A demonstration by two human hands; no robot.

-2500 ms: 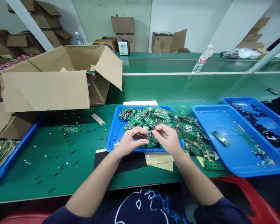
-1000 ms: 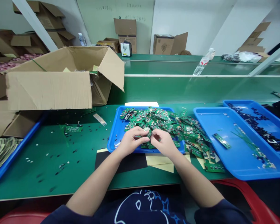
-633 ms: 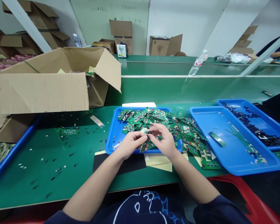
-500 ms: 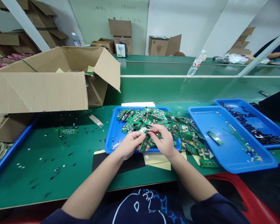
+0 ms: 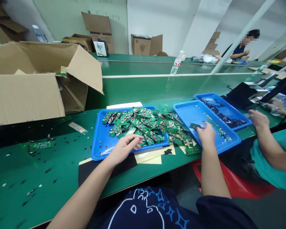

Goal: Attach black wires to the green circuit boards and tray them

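My right hand [image 5: 207, 135] is over the left part of a blue tray [image 5: 183, 109], its fingers closed on the end of a small green circuit board [image 5: 194, 126]. Whether that board touches the tray floor I cannot tell. My left hand [image 5: 126, 148] hovers at the front edge of another blue tray [image 5: 97, 136], fingers apart and slightly curled, holding nothing. Green circuit boards [image 5: 143, 122] are heaped in this tray and spill over its right side. A small black piece [image 5: 168, 151] lies on yellow paper [image 5: 147, 157] in front.
A third blue tray [image 5: 246, 122] holds many small black parts [image 5: 216, 109]. A large open cardboard box [image 5: 23, 98] stands at left, near a loose board [image 5: 41, 144] and scattered bits. A bottle [image 5: 177, 62] stands behind. A co-worker's arm [image 5: 264, 133] is close at right.
My hands have parted: the right has gone right to the other tray, the left has come off the board. A black piece now shows on the yellow paper. The view has turned right.
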